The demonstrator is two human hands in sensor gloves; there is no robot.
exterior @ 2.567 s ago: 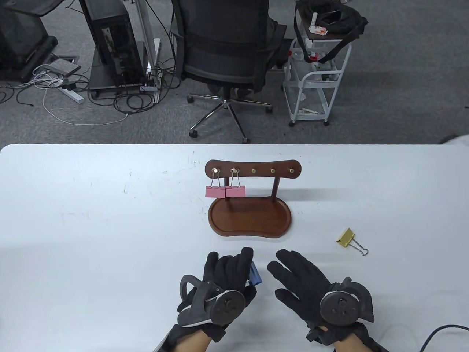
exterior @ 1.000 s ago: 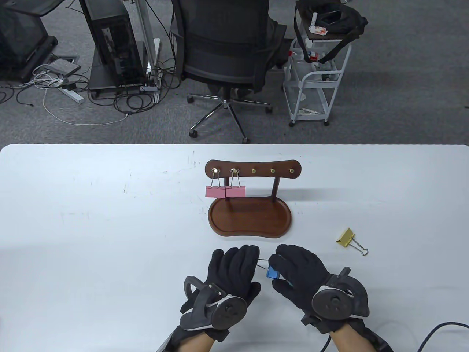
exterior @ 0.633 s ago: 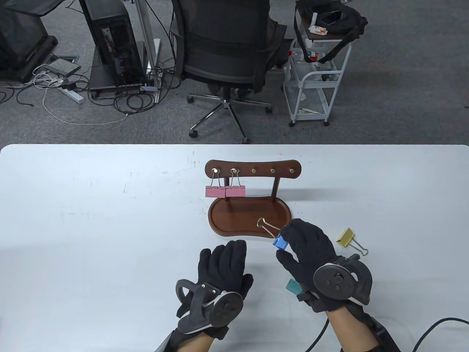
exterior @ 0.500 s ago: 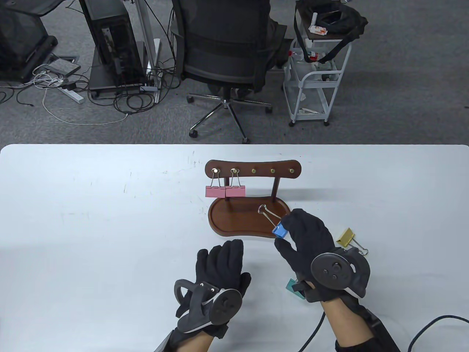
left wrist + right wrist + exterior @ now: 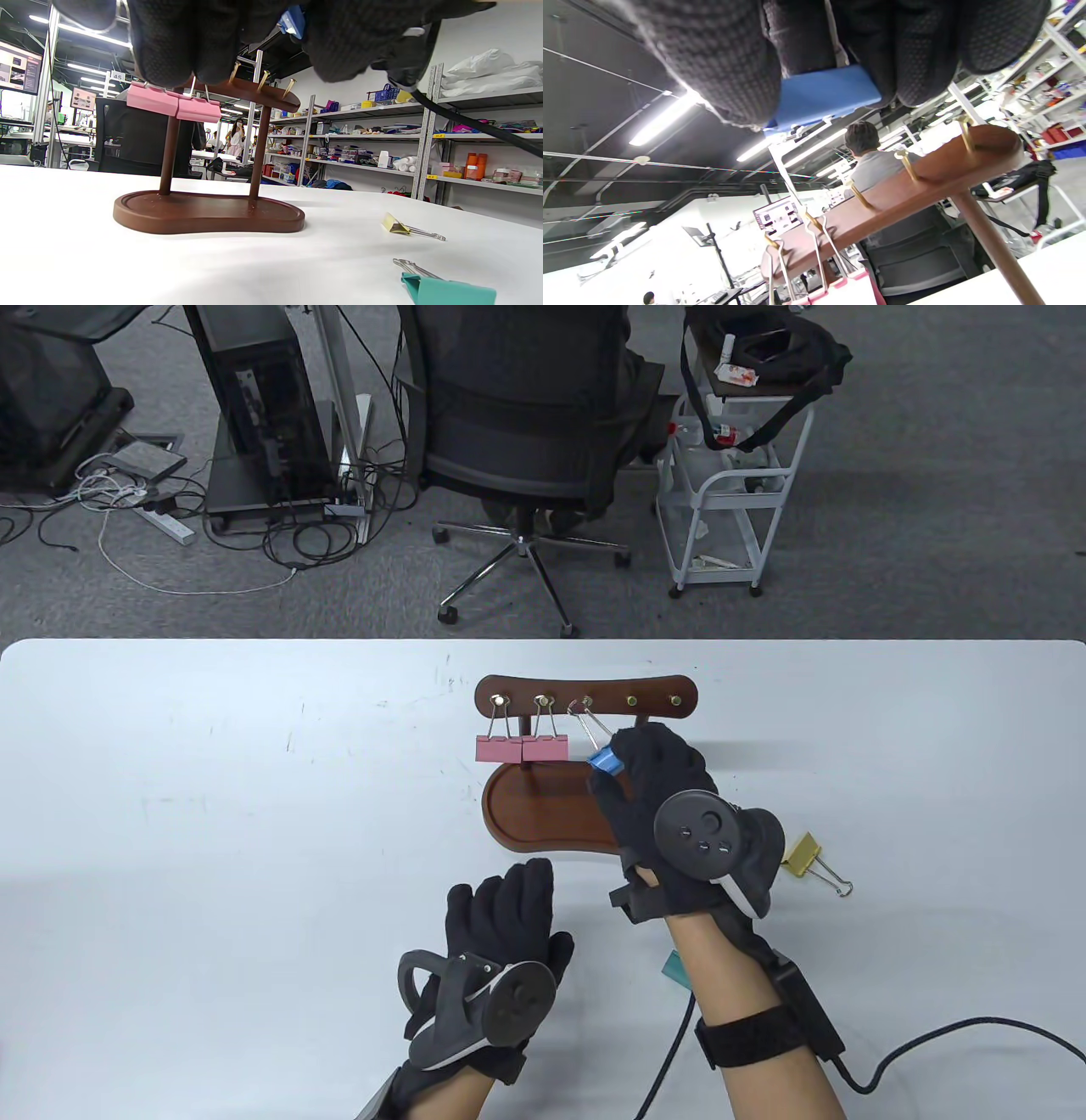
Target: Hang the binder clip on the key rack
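Note:
The brown wooden key rack (image 5: 585,697) stands mid-table on its tray base (image 5: 543,814). Two pink binder clips (image 5: 521,748) hang from its two left hooks. My right hand (image 5: 607,770) pinches a blue binder clip (image 5: 604,761) by its body and holds its wire loop (image 5: 584,711) at the third hook; I cannot tell whether the loop is over the hook. In the right wrist view the fingers (image 5: 721,63) squeeze the blue clip (image 5: 823,95) above the rack's bar (image 5: 903,190). My left hand (image 5: 509,899) lies flat and empty on the table near the front.
A yellow binder clip (image 5: 802,855) lies on the table to the right of the rack. A teal binder clip (image 5: 673,967) lies partly under my right forearm; it also shows in the left wrist view (image 5: 445,290). A black cable (image 5: 933,1035) trails off to the right.
The left hand passed the blue clip to the right hand. The right hand then carried it up and forward over the tray to the third hook. The left hand drew back slightly.

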